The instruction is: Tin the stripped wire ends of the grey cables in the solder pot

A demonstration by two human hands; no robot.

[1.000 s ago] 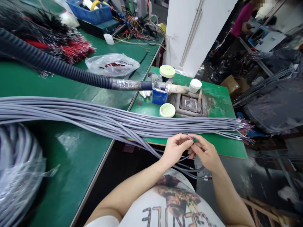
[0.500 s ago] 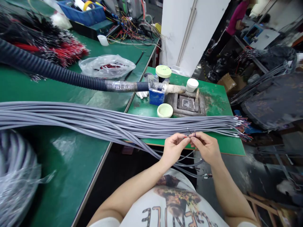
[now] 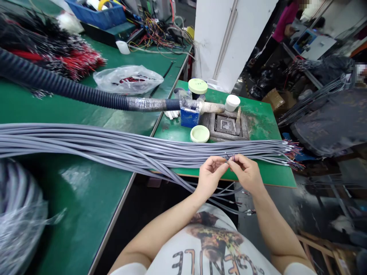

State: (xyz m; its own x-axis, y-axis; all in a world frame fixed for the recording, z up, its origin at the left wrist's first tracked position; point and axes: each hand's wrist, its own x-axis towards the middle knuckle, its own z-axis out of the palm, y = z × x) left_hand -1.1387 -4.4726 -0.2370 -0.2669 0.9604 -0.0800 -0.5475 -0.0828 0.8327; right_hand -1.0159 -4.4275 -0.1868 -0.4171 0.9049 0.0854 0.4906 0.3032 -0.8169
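Your left hand (image 3: 210, 177) and right hand (image 3: 246, 173) are both curled, fingertips pinched and nearly meeting. They seem to hold thin wires (image 3: 229, 157) between them, though the wires are too small to be sure. Your hands sit just in front of the grey cables (image 3: 114, 143), which lie across the green bench (image 3: 275, 177), and a few cable ends hang below your wrists.

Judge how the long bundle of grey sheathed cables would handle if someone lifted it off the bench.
The grey sheathed cables look floppy, since several droop off the green bench. Lifted together, they would probably feel fairly heavy and slide apart, as the strands lie loose with no ties visible.
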